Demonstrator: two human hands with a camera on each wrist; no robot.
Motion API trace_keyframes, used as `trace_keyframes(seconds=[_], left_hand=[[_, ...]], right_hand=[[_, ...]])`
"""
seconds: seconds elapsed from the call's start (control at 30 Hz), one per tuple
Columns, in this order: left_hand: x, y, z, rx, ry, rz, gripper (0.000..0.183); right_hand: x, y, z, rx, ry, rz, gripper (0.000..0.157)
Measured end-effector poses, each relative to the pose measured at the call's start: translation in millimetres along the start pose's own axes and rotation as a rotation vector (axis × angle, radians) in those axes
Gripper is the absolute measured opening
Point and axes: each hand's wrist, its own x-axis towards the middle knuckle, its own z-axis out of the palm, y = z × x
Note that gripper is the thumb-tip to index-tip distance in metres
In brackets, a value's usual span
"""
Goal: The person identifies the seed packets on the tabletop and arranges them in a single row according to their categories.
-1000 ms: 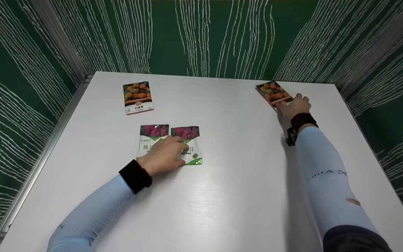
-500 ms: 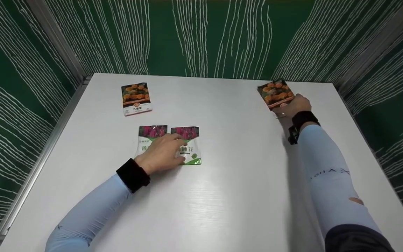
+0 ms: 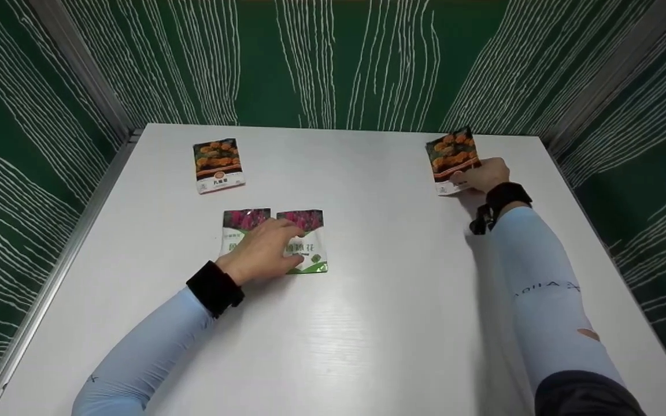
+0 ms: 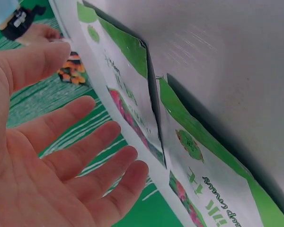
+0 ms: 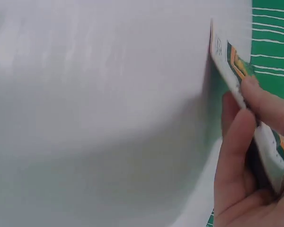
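Observation:
At the back right, my right hand pinches a seed packet with orange flowers between thumb and fingers. The packet is tilted, its white lower edge close to the table; the right wrist view shows the thumb on its printed face. My left hand hovers with loosely extended fingers over two white-and-green seed packets with pink flowers, the left one partly covered and the right one showing more. In the left wrist view, the palm faces these packets with nothing held.
Another orange-flower seed packet lies at the back left of the white table. Green walls with white lines enclose the table's back and sides.
My right hand has turned the orange-flower packet from slanted to nearly upright in the view and raised its far end. The left hand stays over the pink-flower packets.

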Motion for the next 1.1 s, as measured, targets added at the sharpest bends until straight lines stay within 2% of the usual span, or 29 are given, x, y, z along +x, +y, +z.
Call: trace_keyframes(seconds=[0.23, 0.37, 0.63, 0.8, 1.1], left_hand=[[6.2, -0.7, -0.7, -0.094, 0.006, -0.026, 0.056], [12.5, 2.0, -1.4, -0.163, 0.037, -0.040, 0.065], [25.3, 11.7, -4.8, -0.262, 0.070, -0.066, 0.070], [38.2, 12.7, 0.0, -0.347, 0.102, -0.062, 0.070], [56.0, 20.9, 3.7, -0.534, 0.132, -0.111, 0.071]], right_hand=[[-10, 2, 4.0, 0.260, -0.031, -0.046, 0.073], [-16, -3, 8.9, 0.375, -0.039, -0.035, 0.074], [-35, -20, 10.9, 0.407, -0.074, -0.135, 0.071], [-48, -25, 12.6, 0.425, -0.135, -0.203, 0.068], [-74, -34, 32.1, 0.446, -0.220, -0.259, 0.060]])
